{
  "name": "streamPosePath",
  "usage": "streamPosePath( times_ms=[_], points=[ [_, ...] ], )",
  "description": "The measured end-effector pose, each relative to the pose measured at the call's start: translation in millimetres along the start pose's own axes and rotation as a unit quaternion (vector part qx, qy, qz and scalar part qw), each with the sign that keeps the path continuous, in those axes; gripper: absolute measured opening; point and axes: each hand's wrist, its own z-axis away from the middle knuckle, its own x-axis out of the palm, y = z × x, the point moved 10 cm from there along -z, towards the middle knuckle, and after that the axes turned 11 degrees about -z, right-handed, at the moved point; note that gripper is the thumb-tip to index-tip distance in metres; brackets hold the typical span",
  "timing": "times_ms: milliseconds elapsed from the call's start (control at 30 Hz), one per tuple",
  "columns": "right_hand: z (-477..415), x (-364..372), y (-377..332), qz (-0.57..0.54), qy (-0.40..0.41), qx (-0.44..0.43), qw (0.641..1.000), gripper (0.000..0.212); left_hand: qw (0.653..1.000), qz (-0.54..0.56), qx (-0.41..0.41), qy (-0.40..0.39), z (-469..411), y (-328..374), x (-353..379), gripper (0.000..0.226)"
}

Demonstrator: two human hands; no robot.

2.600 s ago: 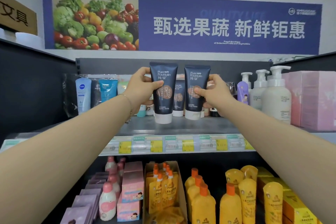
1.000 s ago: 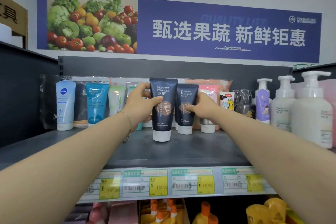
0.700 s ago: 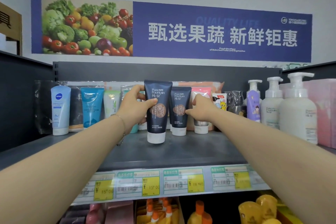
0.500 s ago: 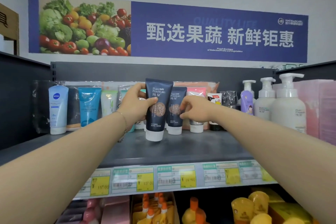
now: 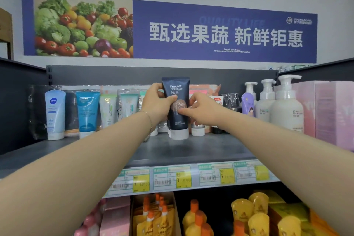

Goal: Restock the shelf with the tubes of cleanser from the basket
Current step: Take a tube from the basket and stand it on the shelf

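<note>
A dark navy cleanser tube (image 5: 175,88) marked Pure Fountain stands upright on its white cap on the grey top shelf (image 5: 191,149). My left hand (image 5: 156,105) grips its left side, thumb across the front. My right hand (image 5: 203,111) pinches the tube's right edge at the brown label. A second navy tube stands right behind it and is almost wholly hidden. The basket is out of view.
Left of the tube stand a pale blue Nivea tube (image 5: 54,113), a teal tube (image 5: 87,111) and other tubes. White pump bottles (image 5: 286,109) and pink boxes (image 5: 325,111) fill the right. Price labels (image 5: 182,178) line the shelf edge; yellow pouches (image 5: 249,216) sit below.
My right hand let go of the second tube at the back of the shelf and came over to the front tube. My left hand shifted its tube right, in front of the other.
</note>
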Motion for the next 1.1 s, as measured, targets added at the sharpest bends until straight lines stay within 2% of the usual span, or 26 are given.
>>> streamPosePath(
  times_ms=[133, 267, 400, 500, 667, 800, 1100],
  points=[
    [0, -8, 5, -0.043, 0.048, 0.006, 0.998, 0.032, 0.999, 0.023, -0.034, -0.006, 3, -2, 8, 0.034],
    [-3, -13, 17, -0.054, 0.079, 0.031, 0.995, 0.034, 0.997, 0.025, -0.038, -0.057, 5, -6, 15, 0.045],
    [-5, -15, 22, -0.067, 0.107, 0.034, 0.991, 0.037, 0.993, -0.012, -0.024, -0.111, 13, -5, 19, 0.056],
    [-10, -12, 27, -0.068, 0.127, 0.044, 0.989, 0.037, 0.987, -0.062, -0.017, -0.150, 20, -6, 23, 0.074],
    [-17, -1, 35, -0.064, 0.120, 0.058, 0.989, 0.038, 0.982, -0.056, -0.014, -0.179, 26, -10, 29, 0.088],
    [-24, 4, 42, -0.068, 0.119, 0.070, 0.988, 0.037, 0.983, -0.046, -0.055, -0.170, 17, -29, 35, 0.095],
    [-30, 14, 46, -0.042, 0.096, 0.064, 0.992, 0.028, 0.978, -0.066, -0.080, -0.183, 7, -50, 44, 0.071]
  ],
)
